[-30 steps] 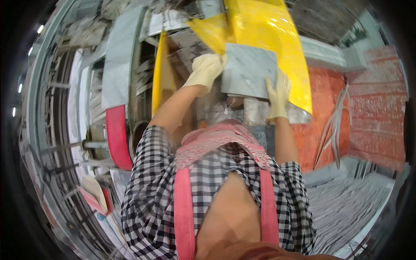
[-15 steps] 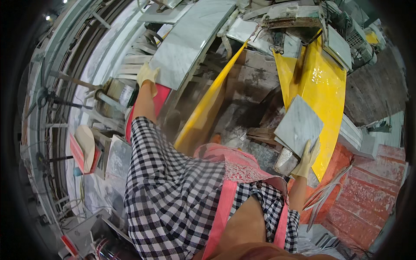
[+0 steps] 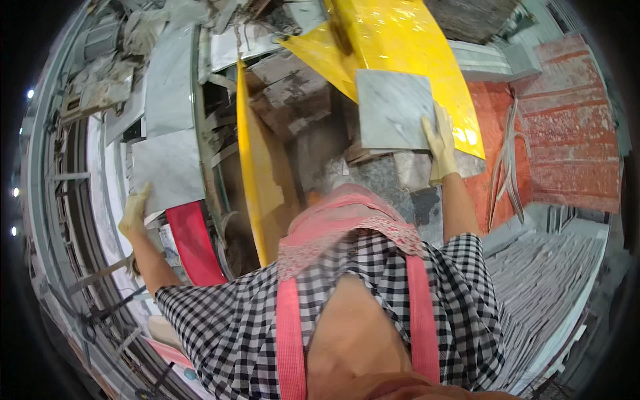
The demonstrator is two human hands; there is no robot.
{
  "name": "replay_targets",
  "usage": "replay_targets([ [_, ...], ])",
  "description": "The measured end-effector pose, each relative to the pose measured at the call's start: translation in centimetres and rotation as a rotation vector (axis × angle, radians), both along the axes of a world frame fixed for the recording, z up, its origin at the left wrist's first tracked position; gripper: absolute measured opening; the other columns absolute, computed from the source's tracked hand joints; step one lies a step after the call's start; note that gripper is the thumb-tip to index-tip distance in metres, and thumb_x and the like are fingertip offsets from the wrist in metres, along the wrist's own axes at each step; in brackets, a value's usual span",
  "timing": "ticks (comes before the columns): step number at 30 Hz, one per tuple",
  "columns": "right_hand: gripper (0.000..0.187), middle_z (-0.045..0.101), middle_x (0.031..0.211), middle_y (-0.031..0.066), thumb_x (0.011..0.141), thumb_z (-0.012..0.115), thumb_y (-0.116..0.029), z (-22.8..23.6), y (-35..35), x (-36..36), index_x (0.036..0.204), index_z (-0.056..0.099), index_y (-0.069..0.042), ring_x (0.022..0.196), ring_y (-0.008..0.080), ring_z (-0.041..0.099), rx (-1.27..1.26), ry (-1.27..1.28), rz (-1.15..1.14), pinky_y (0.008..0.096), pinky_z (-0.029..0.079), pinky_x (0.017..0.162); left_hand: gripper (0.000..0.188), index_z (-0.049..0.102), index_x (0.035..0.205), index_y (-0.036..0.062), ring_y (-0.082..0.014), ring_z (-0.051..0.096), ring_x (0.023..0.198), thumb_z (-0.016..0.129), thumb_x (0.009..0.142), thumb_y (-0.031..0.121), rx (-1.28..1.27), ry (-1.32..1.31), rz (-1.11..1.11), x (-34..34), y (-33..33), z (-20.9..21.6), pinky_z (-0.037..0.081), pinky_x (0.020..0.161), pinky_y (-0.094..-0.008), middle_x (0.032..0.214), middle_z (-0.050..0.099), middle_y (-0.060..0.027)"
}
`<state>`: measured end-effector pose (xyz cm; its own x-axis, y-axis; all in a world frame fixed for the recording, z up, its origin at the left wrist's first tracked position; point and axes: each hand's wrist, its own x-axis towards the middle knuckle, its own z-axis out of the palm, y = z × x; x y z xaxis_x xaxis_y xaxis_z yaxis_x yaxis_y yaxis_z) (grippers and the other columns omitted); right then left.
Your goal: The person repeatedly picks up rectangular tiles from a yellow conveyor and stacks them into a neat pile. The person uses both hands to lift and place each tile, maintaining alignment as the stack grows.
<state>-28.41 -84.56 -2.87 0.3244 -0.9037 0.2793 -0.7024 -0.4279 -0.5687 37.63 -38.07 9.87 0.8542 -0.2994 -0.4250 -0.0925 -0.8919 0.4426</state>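
My left hand [image 3: 137, 212], in a pale glove, grips the near left corner of a grey-veined white marble tile [image 3: 168, 168]. This tile lies at the near end of a narrow raised bench, with another marble tile [image 3: 170, 87] just beyond it. On my right, a second square marble tile [image 3: 395, 110] has my gloved right hand [image 3: 440, 143] closed on its right edge, thumb over the top face. That tile lies over the lower part of a yellow sheet [image 3: 427, 50]. Whether other tiles lie beneath it is hidden.
A red strip [image 3: 195, 243] hangs below the bench's near end. An upright yellow panel [image 3: 250, 180] stands between bench and right-hand tile. Grey straps [image 3: 510, 163] hang over orange sheeting [image 3: 487, 110] at right. Stacked thin sheets [image 3: 547, 287] fill the lower right.
My view has swung round, so the benches and yellow sheet appear shifted and turned. Both hands stay at their marble tiles; the left tile now sits slightly askew to the one beyond.
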Motion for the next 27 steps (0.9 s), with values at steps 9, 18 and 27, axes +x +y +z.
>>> replay_targets([
  [9, 0.063, 0.06, 0.136, 0.0207, 0.092, 0.067, -0.042, 0.9, 1.8, 3.7, 0.141, 0.055, -0.004, 0.129, 0.04, 0.05, -0.115, 0.027, -0.027, 0.047, 0.035, 0.112, 0.055, 0.062, 0.126, -0.0044, -0.022, 0.065, 0.095, 0.07, 0.094, 0.04, -0.248, -0.203, -0.058, -5.4, -4.8, 7.5, 0.052, 0.082, -0.0376, 0.109, 0.069, -0.0128],
  [18, 0.063, 0.054, 0.147, 0.0199, 0.096, 0.062, -0.041, -0.6, 1.8, 5.6, 0.147, 0.05, -0.008, 0.14, 0.0365, 0.045, -0.12, 0.043, -0.054, 0.0454, 0.031, 0.119, 0.058, 0.049, 0.146, -0.0024, -0.0233, 0.049, 0.137, 0.065, 0.1, 0.029, -0.98, 0.112, 0.039, -16.5, -14.4, 4.0, 0.033, 0.123, -0.0358, 0.147, 0.053, -0.0134],
  [27, 0.059, 0.054, 0.147, 0.0226, 0.102, 0.057, -0.038, 1.7, -0.6, 6.5, 0.145, 0.05, 0.002, 0.139, 0.0348, 0.049, 0.22, -0.457, -0.012, 0.0387, 0.039, 0.114, 0.039, 0.066, 0.118, -0.0038, -0.0193, 0.071, 0.091, 0.069, 0.098, 0.029, -1.059, 0.849, -0.059, -33.5, -32.4, -9.5, 0.057, 0.079, -0.0338, 0.111, 0.072, -0.0121],
])
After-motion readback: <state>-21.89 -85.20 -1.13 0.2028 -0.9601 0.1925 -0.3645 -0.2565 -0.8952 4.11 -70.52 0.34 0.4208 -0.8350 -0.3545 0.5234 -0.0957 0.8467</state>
